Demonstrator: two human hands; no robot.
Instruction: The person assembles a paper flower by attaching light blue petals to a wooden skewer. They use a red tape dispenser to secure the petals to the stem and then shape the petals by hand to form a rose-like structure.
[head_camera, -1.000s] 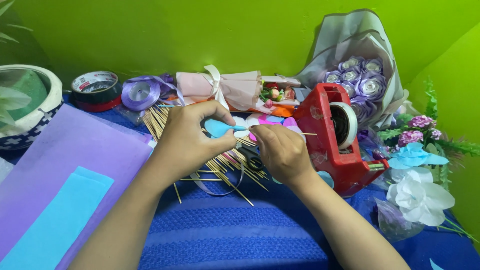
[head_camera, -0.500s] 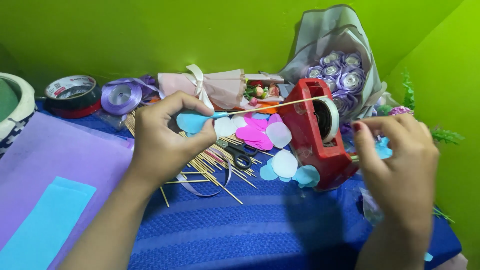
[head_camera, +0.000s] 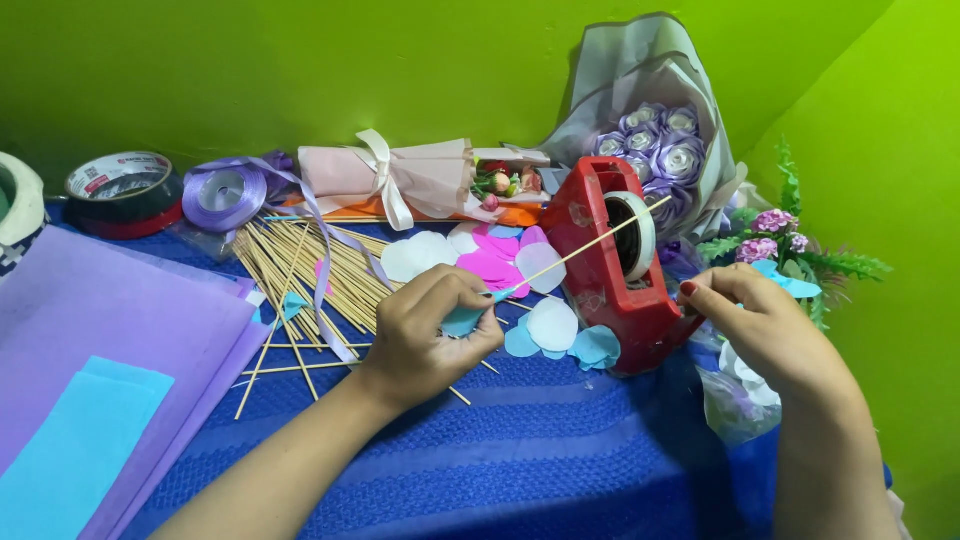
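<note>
The left hand (head_camera: 432, 335) is closed in a pinch on a blue paper heart (head_camera: 462, 320) and the near end of a thin stick (head_camera: 585, 250), which slants up and right across the front of the red tape dispenser (head_camera: 612, 270), its far tip over the tape roll. The right hand (head_camera: 765, 325) sits just right of the dispenser with fingers curled and thumb and forefinger pressed together; whether it has hold of tape I cannot tell. Pink, white and blue paper hearts (head_camera: 500, 265) lie on the blue cloth (head_camera: 520, 460) between the left hand and the dispenser, with a spread of sticks (head_camera: 300, 270) to the left. Purple paper (head_camera: 100, 340) lies near left, a ribbon spool (head_camera: 223, 195) and a tape roll (head_camera: 122, 190) far left, a pink bouquet (head_camera: 410, 180) and a grey bouquet (head_camera: 660, 140) far behind
</note>
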